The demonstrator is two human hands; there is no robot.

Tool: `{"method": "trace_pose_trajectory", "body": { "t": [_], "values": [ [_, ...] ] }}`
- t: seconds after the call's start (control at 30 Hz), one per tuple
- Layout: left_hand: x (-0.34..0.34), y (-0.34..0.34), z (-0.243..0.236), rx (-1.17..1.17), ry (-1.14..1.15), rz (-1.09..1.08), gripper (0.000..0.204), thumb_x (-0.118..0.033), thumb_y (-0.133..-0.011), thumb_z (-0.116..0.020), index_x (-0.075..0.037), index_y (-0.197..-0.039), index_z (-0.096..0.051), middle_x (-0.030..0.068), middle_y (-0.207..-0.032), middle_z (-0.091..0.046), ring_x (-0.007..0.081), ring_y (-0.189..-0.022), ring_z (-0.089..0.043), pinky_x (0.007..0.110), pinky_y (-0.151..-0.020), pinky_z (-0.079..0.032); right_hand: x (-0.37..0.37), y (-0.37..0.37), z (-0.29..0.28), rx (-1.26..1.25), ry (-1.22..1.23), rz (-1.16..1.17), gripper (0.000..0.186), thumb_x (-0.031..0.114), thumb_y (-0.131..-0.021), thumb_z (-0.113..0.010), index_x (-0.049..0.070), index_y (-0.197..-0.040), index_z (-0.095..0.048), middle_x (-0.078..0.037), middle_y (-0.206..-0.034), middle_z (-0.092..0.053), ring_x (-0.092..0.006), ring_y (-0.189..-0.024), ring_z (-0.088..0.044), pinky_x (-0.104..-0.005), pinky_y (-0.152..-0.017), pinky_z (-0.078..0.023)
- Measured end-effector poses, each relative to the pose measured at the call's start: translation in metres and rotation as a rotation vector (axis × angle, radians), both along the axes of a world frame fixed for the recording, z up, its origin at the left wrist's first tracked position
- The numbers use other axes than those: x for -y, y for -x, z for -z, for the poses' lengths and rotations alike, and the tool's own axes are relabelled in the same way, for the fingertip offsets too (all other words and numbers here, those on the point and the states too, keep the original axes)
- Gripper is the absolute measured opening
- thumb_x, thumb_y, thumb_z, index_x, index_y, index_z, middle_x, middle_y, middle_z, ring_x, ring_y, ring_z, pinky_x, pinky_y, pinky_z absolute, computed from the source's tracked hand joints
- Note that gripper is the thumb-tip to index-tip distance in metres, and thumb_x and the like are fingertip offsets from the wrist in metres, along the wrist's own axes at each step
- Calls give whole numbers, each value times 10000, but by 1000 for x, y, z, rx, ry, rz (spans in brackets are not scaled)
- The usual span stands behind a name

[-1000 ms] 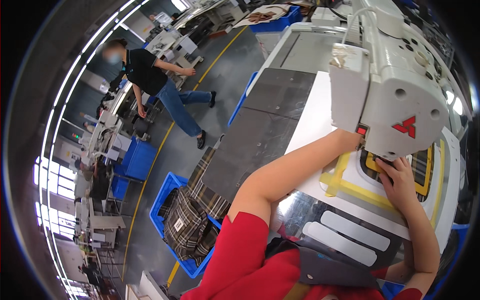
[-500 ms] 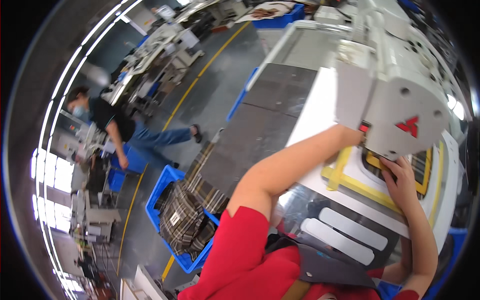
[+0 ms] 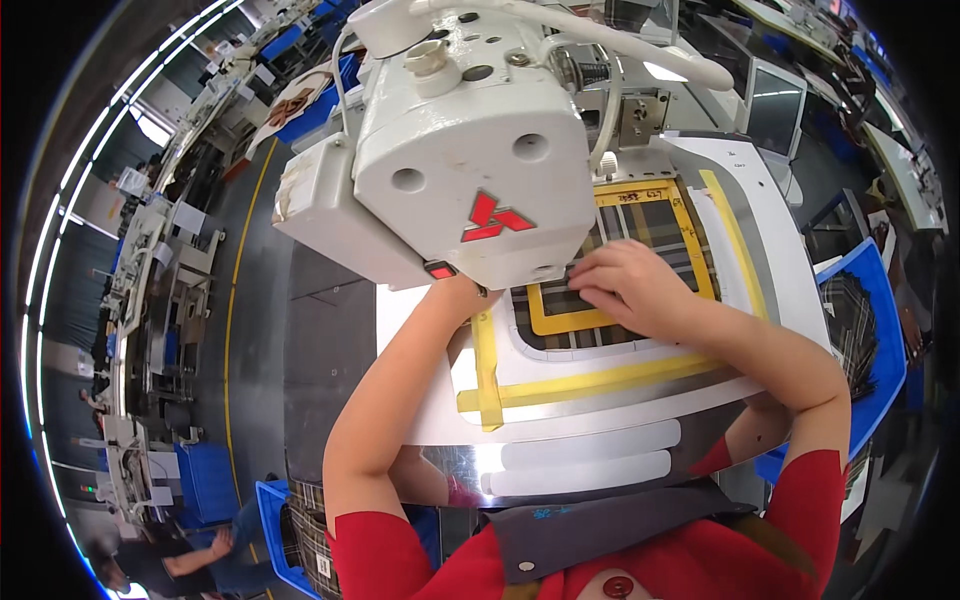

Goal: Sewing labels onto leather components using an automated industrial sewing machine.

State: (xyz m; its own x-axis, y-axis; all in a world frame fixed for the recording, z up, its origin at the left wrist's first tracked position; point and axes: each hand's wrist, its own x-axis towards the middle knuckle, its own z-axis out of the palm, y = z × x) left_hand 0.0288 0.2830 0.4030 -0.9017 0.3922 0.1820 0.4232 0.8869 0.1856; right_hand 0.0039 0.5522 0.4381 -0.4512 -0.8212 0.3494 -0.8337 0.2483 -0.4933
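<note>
Plaid fabric (image 3: 640,225) sits inside the yellow frame (image 3: 600,318) on the white plate (image 3: 420,400), at about one o'clock from your chest, partly tucked under the sewing machine head (image 3: 470,160).

Nearest to you, your red sleeves fill six o'clock, and a polished metal edge (image 3: 590,470) mirrors your arms just above them. Your right hand (image 3: 625,285) comes in from four o'clock and lies flat, fingers (image 3: 590,290) spread and pressing down on the plaid at the lower bar of the frame; nothing is clenched, it's a loose, flat press rather than a grasp. Your left hand (image 3: 462,292) reaches up from seven o'clock and slips beneath the machine head; only the wrist shows, so you cannot tell whether those fingers are closed or loose.

Yellow tape strips (image 3: 487,370) cross on the plate just beside your left forearm, one upright, one running off toward three o'clock.

Further out, a blue bin (image 3: 880,320) with more plaid pieces stands at three o'clock, and another blue bin (image 3: 270,500) with plaid cloth is at seven o'clock beside your left elbow. Far off at eight o'clock a co-worker (image 3: 190,565) bends near the floor, and rows of machines (image 3: 150,290) line the aisle at nine to ten o'clock.
</note>
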Motion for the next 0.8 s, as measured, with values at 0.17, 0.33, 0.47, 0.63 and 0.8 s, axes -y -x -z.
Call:
{"method": "trace_pose_trajectory", "body": {
  "t": [0.17, 0.33, 0.47, 0.63, 0.8],
  "values": [
    [3, -2, 19, -69, -369, -43, 379, 29, -814, -567, -90, -1163, -656, 91, -1120, -676, 288, -1052, -613, 376, -924, -470, 11, 37, 2, -275, -30, 25, 260, 227, -863, -657, 70, -1066, -697, -46, -1138, -643, -240, -1088, -568, -394, -972, -405],
    [1, -5, 7, 40, -438, -103, 333, 2, -816, -580, -62, -1136, -647, 93, -1122, -671, 301, -1040, -609, 379, -911, -470, 15, 41, 5, -330, -96, -26, 348, 303, -836, -687, 73, -1097, -673, -71, -1163, -608, -251, -1107, -549, -398, -1007, -393],
    [-10, -16, -18, 111, -420, -250, 267, -92, -807, -632, -9, -1061, -627, 199, -1075, -616, 392, -1016, -569, 426, -872, -467, 18, 40, 7, -338, -81, -38, 362, 310, -830, -682, 66, -1098, -682, -58, -1150, -621, -234, -1097, -558, -374, -997, -407],
    [-14, -12, -16, -12, -334, -273, 306, -103, -793, -639, 23, -1070, -619, 234, -1073, -589, 414, -990, -548, 444, -873, -461, 18, 44, 10, -338, -40, -49, 367, 303, -818, -697, 61, -1092, -674, -59, -1142, -610, -233, -1088, -554, -373, -985, -416],
    [-13, -12, -12, -64, -237, -284, 337, -130, -798, -634, 52, -1081, -607, 254, -1093, -567, 420, -1011, -533, 463, -882, -451, 16, 44, 9, -280, -48, -56, 377, 287, -812, -704, 67, -1116, -667, -64, -1186, -607, -242, -1096, -558, -387, -1002, -414]
  ]
}}
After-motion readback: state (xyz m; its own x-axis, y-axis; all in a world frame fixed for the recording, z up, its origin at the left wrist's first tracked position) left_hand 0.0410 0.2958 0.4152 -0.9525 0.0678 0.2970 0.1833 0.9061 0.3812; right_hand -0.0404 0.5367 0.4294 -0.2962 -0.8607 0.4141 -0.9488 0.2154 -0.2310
